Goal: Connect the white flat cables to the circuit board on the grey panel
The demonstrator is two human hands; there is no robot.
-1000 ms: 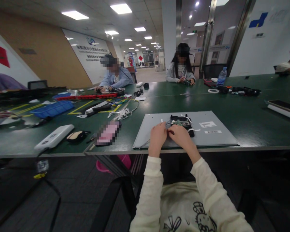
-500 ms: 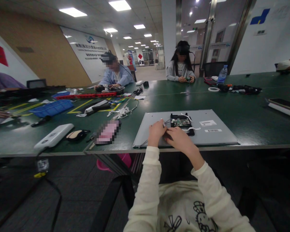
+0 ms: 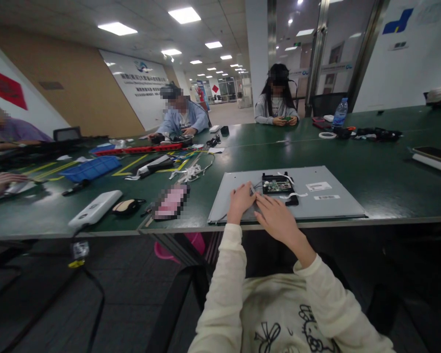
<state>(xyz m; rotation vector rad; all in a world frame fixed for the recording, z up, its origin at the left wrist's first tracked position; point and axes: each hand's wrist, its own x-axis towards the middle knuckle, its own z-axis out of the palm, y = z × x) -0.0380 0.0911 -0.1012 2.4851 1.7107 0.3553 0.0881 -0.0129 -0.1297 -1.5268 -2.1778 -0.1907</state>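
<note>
A flat grey metal panel [image 3: 338,196] lies at the table's front edge, a green circuit board [image 3: 277,186] in a black frame on it. White strips and thin dark wires run from the board. My left hand [image 3: 240,200] rests on the panel left of the board, by the wires, its fingers bent together; what sits under its fingertips is hidden. Beside it, my right hand [image 3: 277,218] lies palm down over the panel's front part with fingers stretched out. Its fingertips meet the left hand's.
Left of the panel lie a pink phone [image 3: 171,201], a beige-and-black mouse [image 3: 127,206] and a white power bank [image 3: 95,208]. Further back are a blue tray [image 3: 90,169], tangled white strips [image 3: 189,172] and a water bottle [image 3: 340,113]. Other people sit around the green table.
My right hand's fingers have straightened and flattened over the panel. The whitish bit seen at my left fingertips no longer shows clearly. The view has shifted slightly left.
</note>
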